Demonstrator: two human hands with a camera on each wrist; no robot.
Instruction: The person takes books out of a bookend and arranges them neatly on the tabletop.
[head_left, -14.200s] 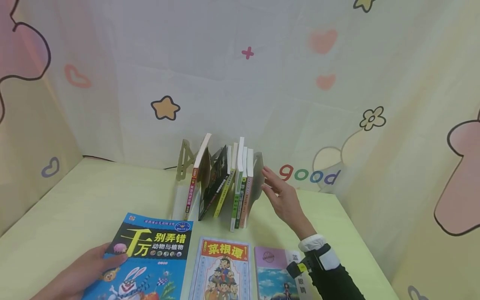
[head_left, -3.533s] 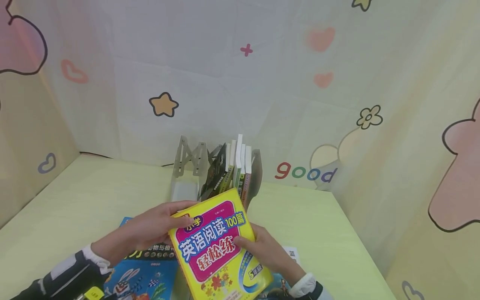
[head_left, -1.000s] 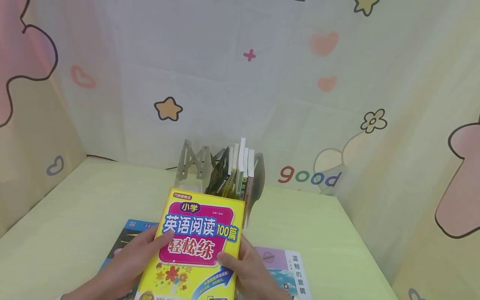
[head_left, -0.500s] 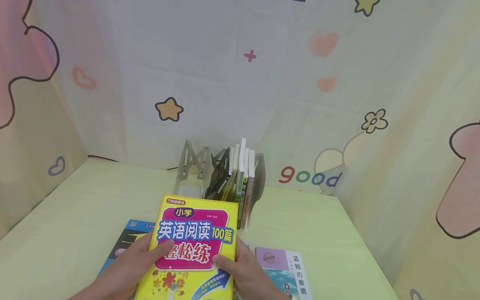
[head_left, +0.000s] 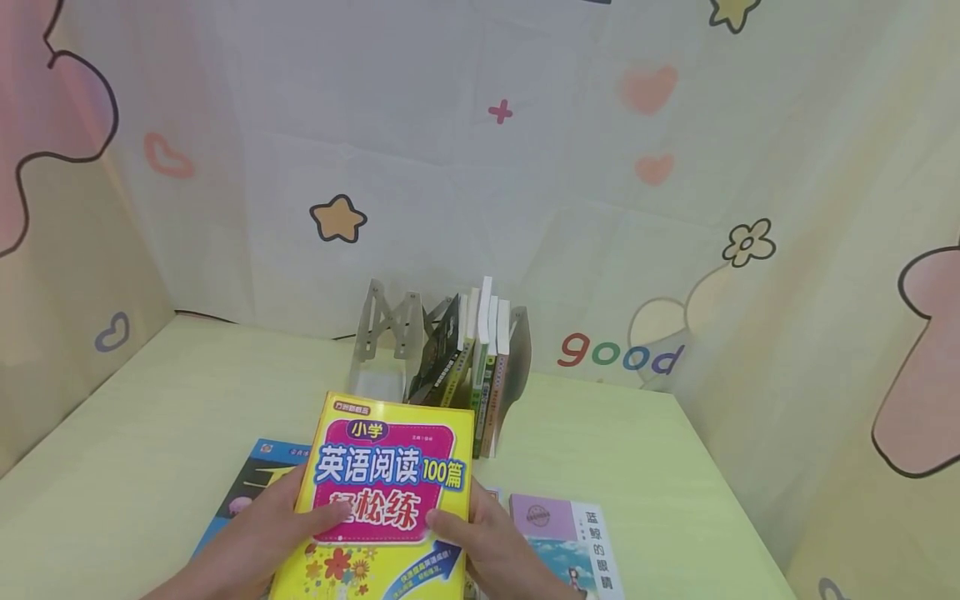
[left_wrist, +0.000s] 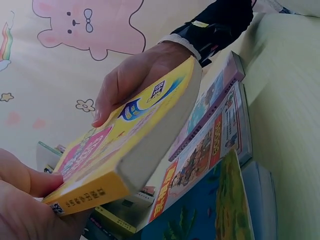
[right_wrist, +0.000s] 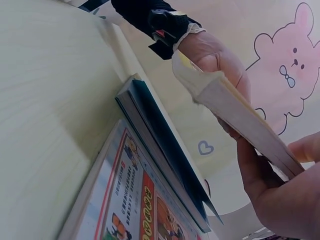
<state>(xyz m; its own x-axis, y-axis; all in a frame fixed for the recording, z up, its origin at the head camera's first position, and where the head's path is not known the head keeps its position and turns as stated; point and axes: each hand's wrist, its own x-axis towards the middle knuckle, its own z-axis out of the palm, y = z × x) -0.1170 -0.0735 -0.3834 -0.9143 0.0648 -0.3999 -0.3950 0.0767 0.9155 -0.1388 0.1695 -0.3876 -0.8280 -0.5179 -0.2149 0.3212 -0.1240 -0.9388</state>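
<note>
Both of my hands hold a thick yellow book (head_left: pixel 375 475) with a pink title panel, its cover facing me, low in the head view. My left hand (head_left: pixel 258 533) grips its left side, with the thumb on the cover. On the opposite side, my right hand (head_left: pixel 498 546) pinches it the same way. The left wrist view shows the book's yellow spine (left_wrist: pixel 85 192) beside the left hand and its pale page edges. Most fingers are hidden behind the book. Underneath it lie a blue book (head_left: pixel 240 496), partly covered, and a comic-style book (left_wrist: pixel 200 155) with a red title band.
A purple-and-white book (head_left: pixel 558 542) lies on the table at right. Farther back, a grey metal book rack (head_left: pixel 408 329) holds several upright books (head_left: pixel 483 367), with a black one (head_left: pixel 441 354) leaning. A patterned curtain (head_left: pixel 420 167) hangs behind the pale yellow table (head_left: pixel 615 442).
The yellow book has left the rack and is now held by both hands, turned straighter and lowered slightly. The blue book, earlier in my left hand, lies on the table.
</note>
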